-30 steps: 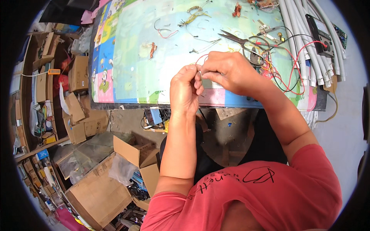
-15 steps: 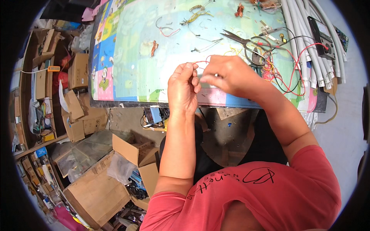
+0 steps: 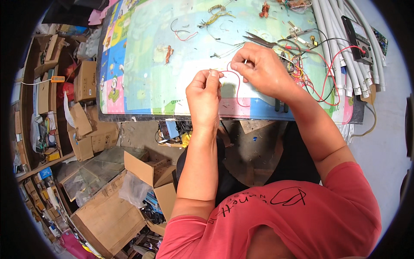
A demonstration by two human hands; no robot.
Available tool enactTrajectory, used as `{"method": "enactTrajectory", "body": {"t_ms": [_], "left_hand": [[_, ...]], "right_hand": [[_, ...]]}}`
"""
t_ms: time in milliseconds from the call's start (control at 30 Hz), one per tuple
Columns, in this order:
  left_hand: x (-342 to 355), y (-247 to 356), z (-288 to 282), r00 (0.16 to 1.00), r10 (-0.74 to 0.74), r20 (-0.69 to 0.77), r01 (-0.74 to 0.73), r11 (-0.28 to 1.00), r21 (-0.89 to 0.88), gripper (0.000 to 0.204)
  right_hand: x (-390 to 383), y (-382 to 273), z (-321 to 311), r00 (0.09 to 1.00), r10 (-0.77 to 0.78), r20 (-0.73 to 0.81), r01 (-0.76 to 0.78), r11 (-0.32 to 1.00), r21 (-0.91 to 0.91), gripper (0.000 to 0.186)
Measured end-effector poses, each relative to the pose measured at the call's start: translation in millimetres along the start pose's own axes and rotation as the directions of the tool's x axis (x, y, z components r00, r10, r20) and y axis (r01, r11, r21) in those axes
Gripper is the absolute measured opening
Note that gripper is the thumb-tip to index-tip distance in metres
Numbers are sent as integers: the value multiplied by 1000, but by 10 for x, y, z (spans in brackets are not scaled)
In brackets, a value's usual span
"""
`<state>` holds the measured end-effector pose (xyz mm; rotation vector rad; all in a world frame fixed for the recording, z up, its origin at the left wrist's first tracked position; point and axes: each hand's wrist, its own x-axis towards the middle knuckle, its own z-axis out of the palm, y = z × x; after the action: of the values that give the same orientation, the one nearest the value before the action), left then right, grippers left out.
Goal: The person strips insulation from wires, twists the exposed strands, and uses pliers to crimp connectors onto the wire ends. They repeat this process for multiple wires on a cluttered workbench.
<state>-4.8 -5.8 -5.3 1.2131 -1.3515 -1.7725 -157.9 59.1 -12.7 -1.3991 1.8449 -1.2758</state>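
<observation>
My left hand (image 3: 205, 93) is raised over the near edge of the table, thumb and forefinger pinched on a thin red wire (image 3: 238, 88). From those fingertips the wire bends to the right, then hangs in a curve toward the table's front edge. To the right, my right hand (image 3: 261, 69) has its fingers curled in a pinch, and a short red loop runs to its fingertips. Black-bladed scissors (image 3: 260, 40) lie just beyond the right hand. Pliers with dark handles (image 3: 281, 105) are partly covered by my right wrist.
Cut wire bundles and a copper coil (image 3: 169, 54) lie about the printed table mat (image 3: 146, 86). At the right are tangled leads, a black meter (image 3: 357, 41) and white tubes (image 3: 340, 64). Cardboard boxes (image 3: 86, 82) and shelves stand to the left.
My right hand has moved away from the left, to the right and slightly farther off. The red wire now shows in the gap between the hands. My left hand has barely shifted.
</observation>
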Motion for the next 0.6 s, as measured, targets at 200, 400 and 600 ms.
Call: {"method": "enactTrajectory", "body": {"t_ms": [200, 400, 600], "left_hand": [[6, -102, 14, 998, 53, 29, -57, 986, 156, 15], [86, -113, -68, 964, -154, 216, 228, 896, -380, 14], [122, -139, -141, 952, -138, 275, 256, 849, -462, 14]], "right_hand": [[-43, -174, 4, 980, 163, 110, -185, 956, 228, 17], [-110, -29, 200, 925, -379, -6, 375, 916, -141, 4], [-138, -61, 234, 865, -484, 130, 493, 773, -399, 11]]}}
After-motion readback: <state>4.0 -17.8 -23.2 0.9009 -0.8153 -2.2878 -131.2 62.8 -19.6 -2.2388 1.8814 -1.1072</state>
